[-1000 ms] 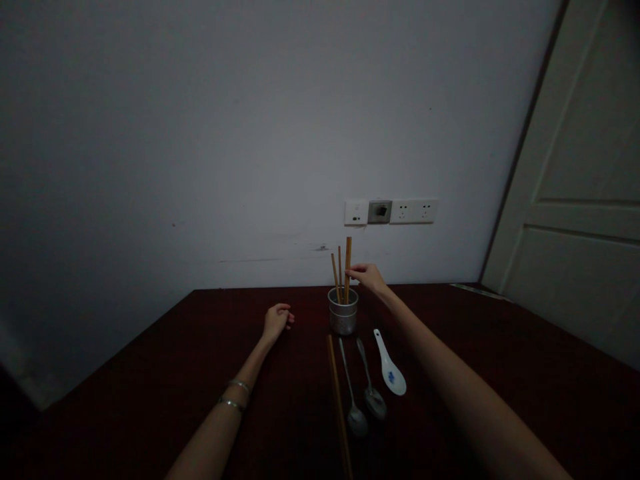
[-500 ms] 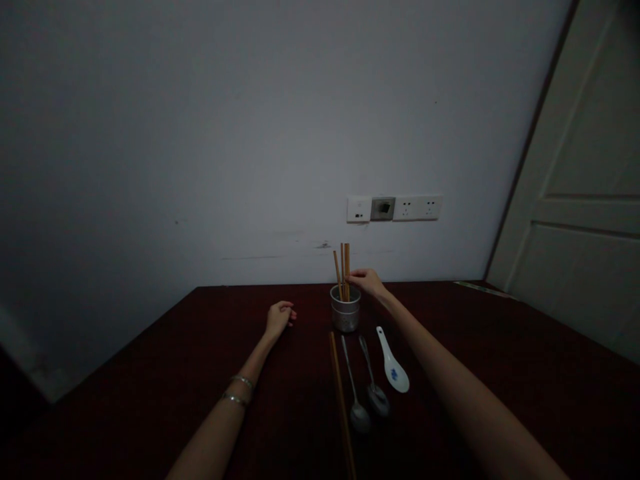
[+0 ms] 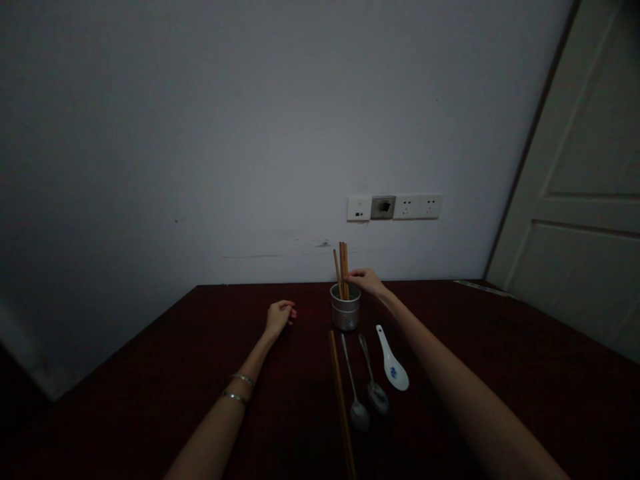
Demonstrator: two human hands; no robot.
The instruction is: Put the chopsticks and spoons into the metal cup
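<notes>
Since a second ago, the held chopsticks (image 3: 345,260) have shifted left in the metal cup (image 3: 345,317), closing most of the gap between their tops and the neighbouring middle chopstick (image 3: 342,257), while the left hand (image 3: 279,319) keeps its place beside the cup. Nearest, the two forearms reach in over a dark red table (image 3: 190,353), the left one wearing two bangles (image 3: 235,398). Between the forearms, wooden chopsticks (image 3: 340,393) lie lengthwise, close together and running out at the lower edge. To their right lie a long-handled metal spoon (image 3: 360,416), a second metal spoon (image 3: 379,399) and a white spoon (image 3: 395,371) with a blue motif, all with handles pointing away and bowls nearer. Farther in, the left hand rests near the tabletop, its fingers half open in a loose curl, with nothing seen in them. The cup stands upright just beyond the handles. At its right side, the right hand (image 3: 367,281) pinches the held chopsticks above the rim, thumb and fingertips closed on them; their lower ends are inside the cup, and how many are held I cannot tell. A thin chopstick (image 3: 337,267) leans left in the same cup. Behind the table rises a pale wall (image 3: 250,133) bearing a row of switch and socket plates (image 3: 417,207), with a panelled door (image 3: 590,167) at the right
</notes>
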